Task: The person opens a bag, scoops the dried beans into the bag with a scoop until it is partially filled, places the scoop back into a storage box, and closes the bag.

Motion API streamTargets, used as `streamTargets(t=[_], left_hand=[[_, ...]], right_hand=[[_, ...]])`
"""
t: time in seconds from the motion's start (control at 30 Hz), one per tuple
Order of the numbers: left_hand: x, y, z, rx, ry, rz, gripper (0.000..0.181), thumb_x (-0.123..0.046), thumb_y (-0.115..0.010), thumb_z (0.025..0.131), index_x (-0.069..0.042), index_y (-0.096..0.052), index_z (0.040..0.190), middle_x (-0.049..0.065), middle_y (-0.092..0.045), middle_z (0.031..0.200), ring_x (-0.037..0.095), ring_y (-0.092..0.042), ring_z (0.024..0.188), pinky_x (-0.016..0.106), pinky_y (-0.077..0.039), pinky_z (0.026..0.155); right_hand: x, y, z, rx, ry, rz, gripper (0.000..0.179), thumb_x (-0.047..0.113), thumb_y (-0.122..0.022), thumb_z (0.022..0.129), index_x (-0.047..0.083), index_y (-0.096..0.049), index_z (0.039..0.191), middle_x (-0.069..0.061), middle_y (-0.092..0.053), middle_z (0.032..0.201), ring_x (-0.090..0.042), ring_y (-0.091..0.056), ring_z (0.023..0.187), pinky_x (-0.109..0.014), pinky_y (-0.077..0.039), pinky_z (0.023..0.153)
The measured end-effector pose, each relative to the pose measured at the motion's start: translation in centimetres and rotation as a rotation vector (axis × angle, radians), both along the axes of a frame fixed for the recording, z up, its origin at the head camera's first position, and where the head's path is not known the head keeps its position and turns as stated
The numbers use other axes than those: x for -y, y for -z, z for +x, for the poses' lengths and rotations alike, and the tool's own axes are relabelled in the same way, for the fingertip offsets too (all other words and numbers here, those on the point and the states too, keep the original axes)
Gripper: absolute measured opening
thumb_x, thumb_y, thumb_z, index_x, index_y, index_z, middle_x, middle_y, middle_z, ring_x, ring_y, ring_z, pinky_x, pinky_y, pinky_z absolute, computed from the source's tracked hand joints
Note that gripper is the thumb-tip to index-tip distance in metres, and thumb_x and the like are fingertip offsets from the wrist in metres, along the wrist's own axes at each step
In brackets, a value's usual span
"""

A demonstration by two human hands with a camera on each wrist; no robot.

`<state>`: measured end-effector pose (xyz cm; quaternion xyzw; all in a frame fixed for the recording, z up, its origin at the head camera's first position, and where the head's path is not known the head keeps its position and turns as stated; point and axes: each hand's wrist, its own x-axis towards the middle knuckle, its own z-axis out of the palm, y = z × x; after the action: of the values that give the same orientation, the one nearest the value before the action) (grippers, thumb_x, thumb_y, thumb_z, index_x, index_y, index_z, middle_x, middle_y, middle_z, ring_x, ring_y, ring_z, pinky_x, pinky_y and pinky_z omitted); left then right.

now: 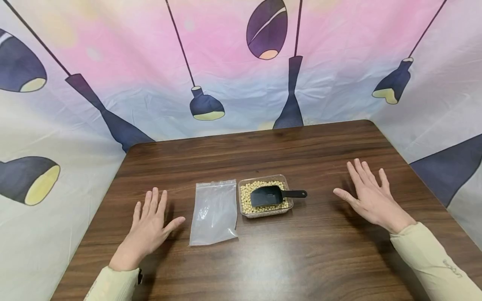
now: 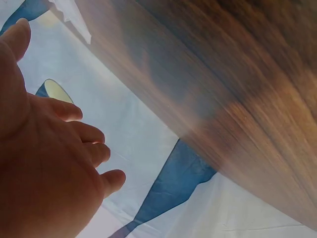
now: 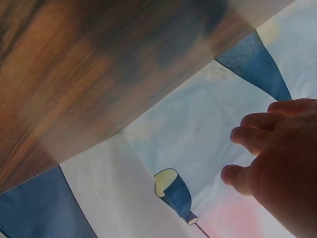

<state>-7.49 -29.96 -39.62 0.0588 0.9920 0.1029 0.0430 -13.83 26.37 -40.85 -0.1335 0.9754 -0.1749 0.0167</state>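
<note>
In the head view my left hand (image 1: 147,230) hovers over the left part of the table with its fingers spread, holding nothing. Just to its right lies a clear zip-lock bag (image 1: 214,213), flat, its zip edge toward the back. Beside the bag stands a clear plastic box (image 1: 265,215) of pale yellow beans (image 1: 246,196). A black scoop (image 1: 268,196) rests on the beans, its handle sticking out over the box's right rim. Farther right, my right hand (image 1: 370,198) is spread and bare of any object. Both wrist views show the left palm (image 2: 44,163) and right palm (image 3: 287,163) with nothing in them.
The dark wooden table (image 1: 301,259) has its back edge against a hanging cloth (image 1: 233,62) printed with lamps. More of this cloth hangs along the left and right sides.
</note>
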Motion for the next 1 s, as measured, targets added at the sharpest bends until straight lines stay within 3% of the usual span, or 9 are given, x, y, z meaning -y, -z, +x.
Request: streamTargets(t=[0.27,0.4,0.5,0.6,0.77,0.9,1.0], left_hand=[[-0.3,-0.2,0.7,-0.009,-0.002,0.034,0.096,-0.061,-0.043,0.096,0.001,0.002,0.154,0.023,0.017,0.157,0.037,0.019,0.143,0.059,0.011,0.110],[-1.8,-0.9,0.3,-0.005,0.002,0.088,0.097,-0.061,-0.047,0.095,0.002,-0.001,0.154,0.024,0.012,0.158,0.039,0.015,0.144,0.060,0.007,0.111],[-3.8,-1.2,-1.0,0.030,0.008,0.122,0.097,-0.060,-0.050,0.094,0.006,-0.009,0.153,0.031,-0.002,0.156,0.045,0.001,0.144,0.063,-0.004,0.110],[-5.7,-1.0,-3.5,0.069,-0.007,0.118,0.097,-0.060,-0.052,0.093,0.009,-0.015,0.150,0.036,-0.021,0.149,0.050,-0.018,0.138,0.064,-0.019,0.106],[-7.2,0.7,-7.4,0.091,-0.084,0.059,0.096,-0.063,-0.053,0.091,0.015,-0.029,0.143,0.034,-0.035,0.124,0.047,-0.034,0.115,0.056,-0.031,0.090],[-7.5,1.9,-8.4,0.123,-0.159,0.048,0.087,-0.060,-0.063,0.086,0.014,-0.045,0.127,0.028,-0.039,0.111,0.043,-0.036,0.106,0.053,-0.034,0.084],[-7.4,1.9,-8.7,0.136,-0.223,0.070,0.078,-0.053,-0.073,0.081,0.011,-0.047,0.117,0.026,-0.040,0.108,0.042,-0.037,0.103,0.053,-0.035,0.084]], right_hand=[[0.1,-0.6,0.1,-0.028,-0.001,-0.012,0.088,0.055,-0.042,0.099,0.004,0.004,0.154,-0.018,0.013,0.159,-0.032,0.018,0.144,-0.057,0.024,0.105],[0.8,-0.8,0.5,-0.034,-0.008,-0.057,0.089,0.054,-0.045,0.099,0.004,0.002,0.155,-0.018,0.011,0.159,-0.032,0.015,0.145,-0.057,0.021,0.107],[1.8,-0.9,0.8,-0.051,-0.013,-0.116,0.087,0.052,-0.048,0.099,0.005,-0.002,0.156,-0.021,0.004,0.160,-0.035,0.008,0.146,-0.059,0.014,0.109],[3.2,-1.1,0.6,-0.102,-0.023,-0.190,0.083,0.049,-0.052,0.098,0.005,-0.012,0.156,-0.024,-0.008,0.159,-0.040,-0.003,0.146,-0.062,0.004,0.110],[5.4,-1.2,0.8,-0.167,-0.046,-0.278,0.073,0.043,-0.056,0.098,0.004,-0.027,0.152,-0.024,-0.025,0.153,-0.045,-0.019,0.139,-0.068,-0.013,0.102],[6.7,-0.8,1.2,-0.166,-0.083,-0.306,0.068,0.041,-0.056,0.098,0.003,-0.032,0.149,-0.022,-0.032,0.149,-0.044,-0.026,0.136,-0.069,-0.019,0.098],[7.3,-0.7,1.2,-0.161,-0.105,-0.318,0.066,0.041,-0.056,0.098,0.004,-0.034,0.148,-0.020,-0.035,0.147,-0.041,-0.028,0.134,-0.067,-0.021,0.099]])
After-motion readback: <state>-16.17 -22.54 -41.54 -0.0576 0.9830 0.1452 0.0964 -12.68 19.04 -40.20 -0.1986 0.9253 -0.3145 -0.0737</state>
